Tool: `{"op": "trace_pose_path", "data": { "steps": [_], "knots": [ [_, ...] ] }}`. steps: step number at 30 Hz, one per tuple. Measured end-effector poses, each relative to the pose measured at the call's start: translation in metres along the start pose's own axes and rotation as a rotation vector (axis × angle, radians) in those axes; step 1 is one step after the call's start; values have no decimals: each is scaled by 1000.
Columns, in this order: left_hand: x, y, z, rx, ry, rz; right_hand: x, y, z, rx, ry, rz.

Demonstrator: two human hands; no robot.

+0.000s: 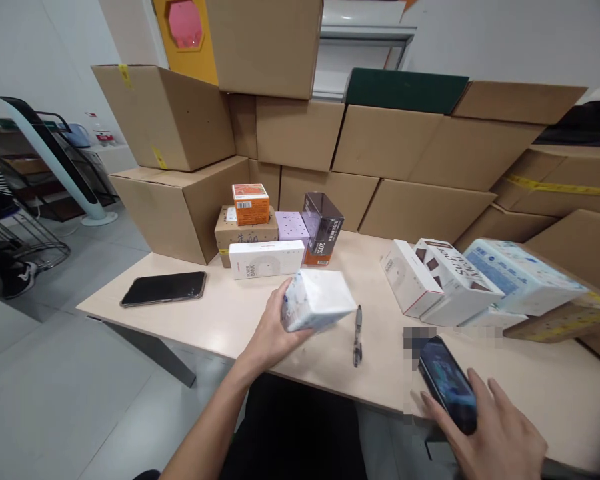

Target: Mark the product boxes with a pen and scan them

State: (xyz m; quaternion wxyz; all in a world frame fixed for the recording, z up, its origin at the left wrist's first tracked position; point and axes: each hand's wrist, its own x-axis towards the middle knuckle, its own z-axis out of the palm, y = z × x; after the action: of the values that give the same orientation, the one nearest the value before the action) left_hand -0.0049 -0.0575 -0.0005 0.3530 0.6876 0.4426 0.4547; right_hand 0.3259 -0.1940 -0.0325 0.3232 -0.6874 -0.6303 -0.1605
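Observation:
My left hand (pixel 275 327) is closed around a white box with pale blue print (pixel 320 298), holding it by its left side and underside above the table. Near the front right edge, my right hand (pixel 500 427) is spread about the lower end of a dark smartphone (pixel 449 383) with a lit screen. Its thumb stands off the phone's left side, the fingers off the right. The palm side is hidden. Between my hands lies a clear and black pen (pixel 358 337). Behind the held box rests a white power bank box (pixel 267 260).
Another phone (pixel 164 289) lies at the table's left. Behind are an orange box (pixel 251 204) on a brown box (pixel 230 233), a lilac box (pixel 293 227) and a dark brown box (pixel 324 220). White boxes (pixel 455 277) stand right. Large cartons (pixel 300 133) wall the back.

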Motion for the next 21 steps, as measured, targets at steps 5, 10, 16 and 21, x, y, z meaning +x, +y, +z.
{"op": "trace_pose_path", "data": {
  "steps": [5, 10, 16, 21],
  "knots": [
    [-5, 29, 8, 418, -74, 498, 33, -65, -23, 279, -46, -264],
    [-9, 57, 11, 657, -184, 641, 56, -103, -29, 222, -189, -478],
    [-3, 43, 7, 644, 94, 520, 96, -81, -6, 226, -71, -45],
    [-5, 8, 10, 543, 122, 299, 149, -44, 41, 253, -141, 343]
  ]
}}
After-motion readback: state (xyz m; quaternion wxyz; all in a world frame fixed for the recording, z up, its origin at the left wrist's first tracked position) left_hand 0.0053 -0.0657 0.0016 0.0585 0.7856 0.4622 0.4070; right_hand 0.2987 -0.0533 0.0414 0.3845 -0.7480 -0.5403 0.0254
